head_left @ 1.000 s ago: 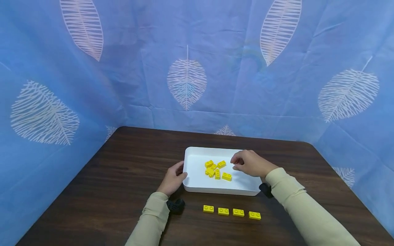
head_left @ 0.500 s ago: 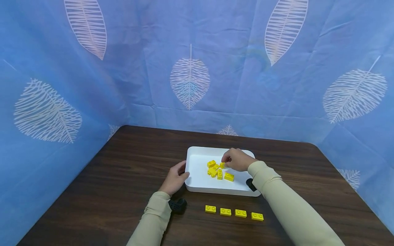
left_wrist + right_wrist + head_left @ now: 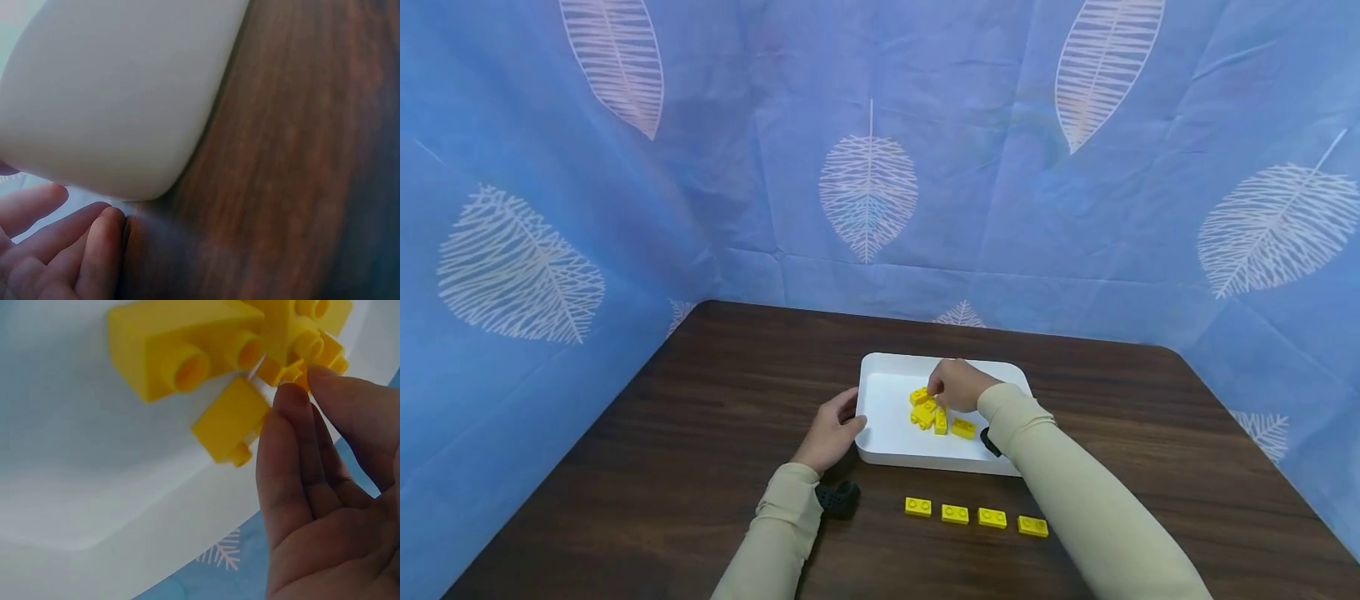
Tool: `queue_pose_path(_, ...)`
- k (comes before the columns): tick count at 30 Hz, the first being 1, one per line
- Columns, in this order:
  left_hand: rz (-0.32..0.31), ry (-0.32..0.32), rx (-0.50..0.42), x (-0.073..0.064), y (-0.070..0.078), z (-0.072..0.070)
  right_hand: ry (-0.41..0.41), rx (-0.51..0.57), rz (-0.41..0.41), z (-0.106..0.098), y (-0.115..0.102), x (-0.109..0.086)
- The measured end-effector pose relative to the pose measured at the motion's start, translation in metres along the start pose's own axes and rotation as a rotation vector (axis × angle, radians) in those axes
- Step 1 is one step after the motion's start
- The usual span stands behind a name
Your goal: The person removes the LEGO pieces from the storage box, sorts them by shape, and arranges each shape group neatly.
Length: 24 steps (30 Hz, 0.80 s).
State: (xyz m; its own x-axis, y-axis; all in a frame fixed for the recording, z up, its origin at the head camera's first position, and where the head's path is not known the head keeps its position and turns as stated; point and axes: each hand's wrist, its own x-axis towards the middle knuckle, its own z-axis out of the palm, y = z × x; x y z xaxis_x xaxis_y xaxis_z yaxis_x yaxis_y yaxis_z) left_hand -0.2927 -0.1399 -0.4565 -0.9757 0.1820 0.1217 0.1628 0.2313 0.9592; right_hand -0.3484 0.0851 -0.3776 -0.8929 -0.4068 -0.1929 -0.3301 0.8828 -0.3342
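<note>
A white tray (image 3: 895, 459) on the dark table holds a cluster of yellow two-stud toy bricks (image 3: 964, 428). My left hand (image 3: 827, 435) holds the tray's left end, thumb at the rim and fingers along the outer wall. In the left wrist view its fingers (image 3: 100, 250) lie just beside the tray's corner. My right hand (image 3: 959, 385) reaches into the tray, thumb and fingertips close together at the cluster. One tilted brick (image 3: 231, 422) lies beside its index finger. Small brick parts show right at the fingertips; I cannot tell whether one is pinched.
In front of the tray, several flat yellow two-stud bricks (image 3: 955, 514) form a row, studs up, on the dark wooden table (image 3: 760, 358). The right forearm passes close by the row's right end. A blue leaf-print curtain (image 3: 745, 167) stands behind.
My right hand has moved left and lower, from above the tray's right side to the brick cluster. The left hand keeps its place on the tray. The whole view has shifted slightly.
</note>
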Motion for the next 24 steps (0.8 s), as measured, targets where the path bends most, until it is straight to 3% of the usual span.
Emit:
queue_pose_path(13, -0.009, 0.003, 0.004, 0.001, -0.001, -0.001, -0.036, -0.024, 0.111, 0.012, -0.004, 0.008)
queue_pose_path(24, -0.020, 0.003, 0.009, 0.000, 0.001, -0.001, -0.056, -0.093, 0.127, 0.014, -0.006, 0.010)
